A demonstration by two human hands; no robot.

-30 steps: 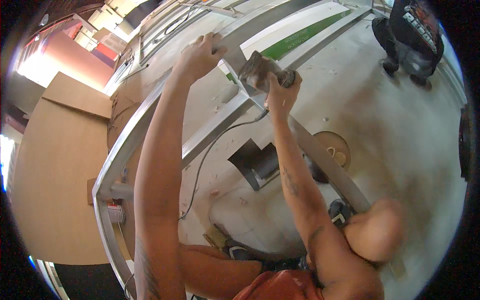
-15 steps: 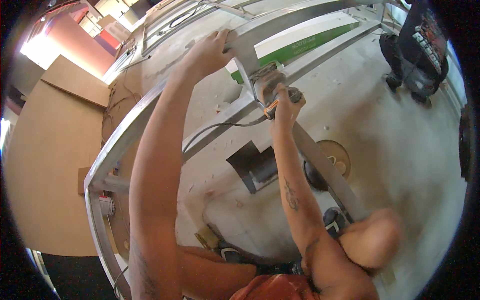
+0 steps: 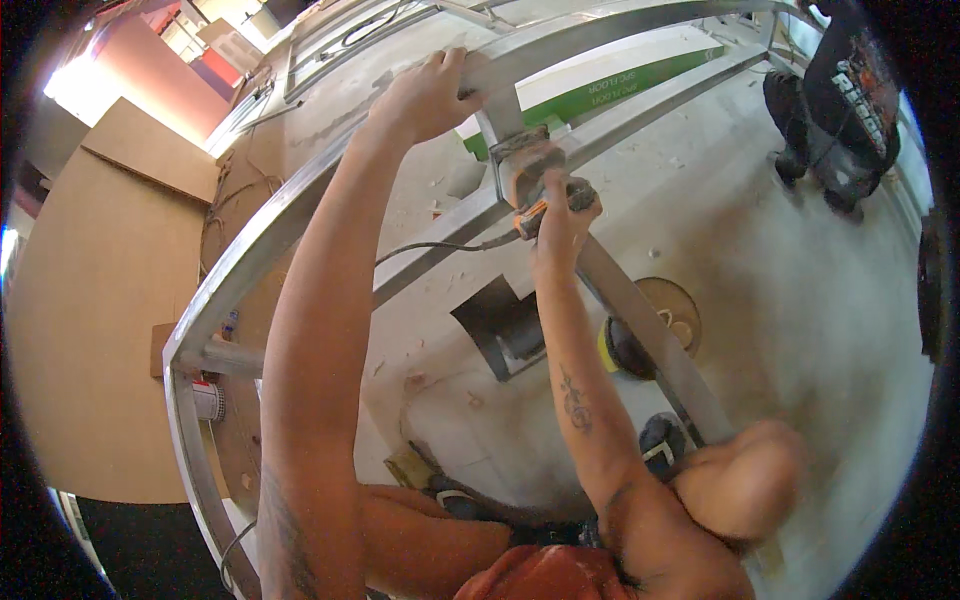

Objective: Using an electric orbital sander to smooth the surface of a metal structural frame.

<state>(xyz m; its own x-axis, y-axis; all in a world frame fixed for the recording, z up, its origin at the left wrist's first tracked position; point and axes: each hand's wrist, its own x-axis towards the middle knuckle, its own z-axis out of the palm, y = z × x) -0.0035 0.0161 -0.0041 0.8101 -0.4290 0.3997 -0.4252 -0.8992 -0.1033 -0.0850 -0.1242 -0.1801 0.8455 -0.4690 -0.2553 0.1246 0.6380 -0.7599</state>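
My left hand (image 3: 428, 95) grips the top bar of a grey metal frame (image 3: 260, 240) at the upper middle. My right hand (image 3: 560, 215) is closed on a small corded power tool (image 3: 525, 165) with an orange grip, its head pressed against a short upright of the frame just below my left hand. A black cord (image 3: 430, 248) runs from the tool leftward behind my left forearm. My bare knee (image 3: 745, 480) sits at the lower right.
A rectangular hole (image 3: 500, 325) opens in the concrete floor below the frame. A round disc (image 3: 675, 315) and a dark round object lie right of it. Another person in dark clothes (image 3: 845, 100) crouches top right. Brown boards (image 3: 90, 320) lie left; a green-edged white panel (image 3: 620, 85) lies beyond.
The view has drifted so the frame and both hands sit slightly lower and rightward. My right hand with the tool has stayed against the upright; my left hand keeps its grip on the bar.
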